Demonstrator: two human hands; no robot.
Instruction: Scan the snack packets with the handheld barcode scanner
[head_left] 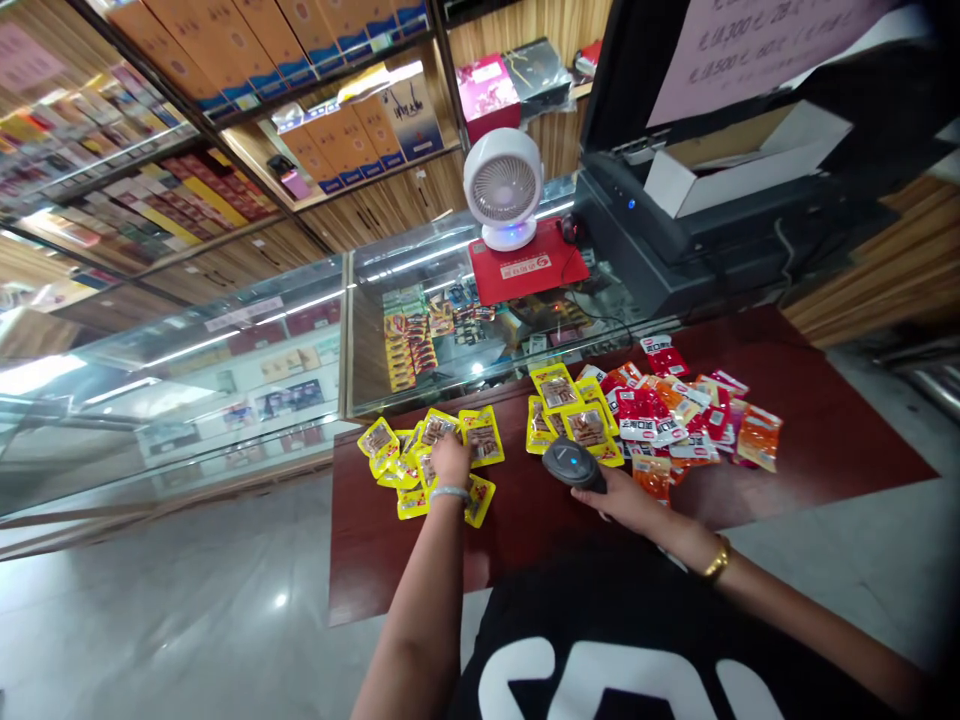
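My left hand (451, 462) is over the left heap of yellow snack packets (377, 437), its fingers closed at the edge of one yellow snack packet (437, 428) with brown sticks showing through. Its fingertips are partly hidden. In my right hand (626, 497) is a dark grey barcode scanner (571, 465) with a small blue light, its head pointing left. Right behind the scanner lies a second group of yellow snack packets (586, 427). To the right of these spreads a pile of red, white and orange snack packets (636, 405).
The dark red table (517, 520) adjoins a glass display counter (360, 385). A white fan (504, 185) stands on a red mat (551, 275) there. At the right are a black register (611, 225) and an open white box (679, 190). Stocked shelves line the back.
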